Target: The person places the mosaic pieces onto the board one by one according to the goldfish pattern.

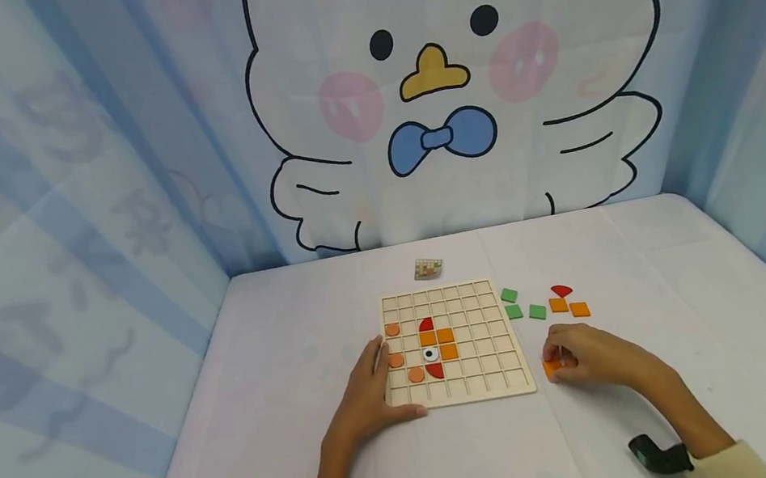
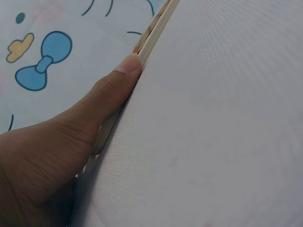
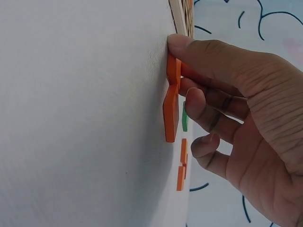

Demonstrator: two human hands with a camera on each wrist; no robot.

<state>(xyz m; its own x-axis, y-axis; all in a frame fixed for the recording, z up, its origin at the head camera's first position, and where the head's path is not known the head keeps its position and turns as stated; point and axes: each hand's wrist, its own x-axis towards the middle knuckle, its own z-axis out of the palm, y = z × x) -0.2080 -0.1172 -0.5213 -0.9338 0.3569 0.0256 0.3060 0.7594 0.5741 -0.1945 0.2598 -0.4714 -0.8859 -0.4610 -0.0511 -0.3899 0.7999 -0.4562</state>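
Observation:
A pale wooden grid board (image 1: 484,381) lies on the table. My left hand (image 1: 364,397) touches its near left corner, fingers along the left side and straight thumb against the front edge. On the board sit orange squares (image 1: 448,351), a round eye piece (image 1: 431,354), two red wedges (image 1: 434,371) and peach discs (image 1: 392,330). Right of the board, my right hand (image 1: 593,352) pinches an orange square tile (image 3: 172,66) between thumb and index finger, low over the table. A second orange square tile (image 3: 170,116) stands beside it in the right wrist view; whether they touch I cannot tell.
Green squares (image 1: 537,312), orange squares (image 1: 580,309) and a red wedge (image 1: 562,290) lie loose beyond the right hand. A small patterned card or packet (image 1: 428,268) lies behind the board. Curtains (image 1: 89,190) enclose the white table (image 1: 278,327) at the back and sides.

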